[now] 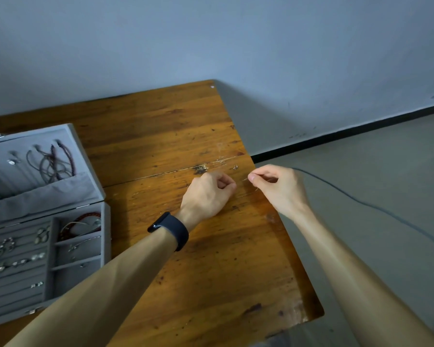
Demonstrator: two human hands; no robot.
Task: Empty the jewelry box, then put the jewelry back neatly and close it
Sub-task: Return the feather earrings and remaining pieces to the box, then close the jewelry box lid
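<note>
- The jewelry box is grey and velvet-lined. It stands open on the desk, and the frame cuts off its left side.
- Its raised lid has dark cords hanging into a fabric pocket. The pieces further left in the lid are too blurred for me to name.
- In the tray, the far right compartment holds reddish bangles. The slotted rows hold small silver pieces, but I cannot sort rings from earrings.
- My left forearm covers the box's near right corner.
- Right of the box, well apart from it, my left hand rests on the desk with a dark band on the wrist. Its fingers are curled under, and I cannot tell whether that grip holds anything.
- Further right of the box, my right hand has a narrow grip, with thumb and forefinger pinching a fine metal piece.
- A tiny pair of studs lies just beyond both hands.
- A cable trails over the floor, past the desk edge furthest from the box.
</note>
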